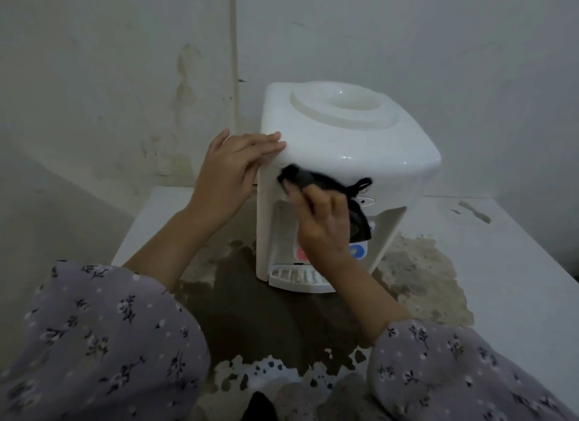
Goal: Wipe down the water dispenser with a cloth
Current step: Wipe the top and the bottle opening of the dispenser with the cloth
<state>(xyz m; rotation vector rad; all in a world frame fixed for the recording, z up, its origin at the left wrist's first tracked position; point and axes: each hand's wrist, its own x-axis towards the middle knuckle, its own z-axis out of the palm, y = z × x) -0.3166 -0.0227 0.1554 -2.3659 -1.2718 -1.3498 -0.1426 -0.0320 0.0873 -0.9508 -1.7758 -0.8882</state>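
Upright dispenser (344, 144) faces camera; L hand (232, 176) flat on top (fingers straight), R hand (322, 226) grips cloth (313, 180).

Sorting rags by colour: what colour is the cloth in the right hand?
Black; the cloth shows best in the head view, against the white dispenser.

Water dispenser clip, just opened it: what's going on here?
A person is wiping the white water dispenser with a dark cloth. The right hand holds the cloth against the front panel, just under the top overhang. The left hand rests flat on a top corner, apparently steadying it. The dispenser stands on a stained white table.
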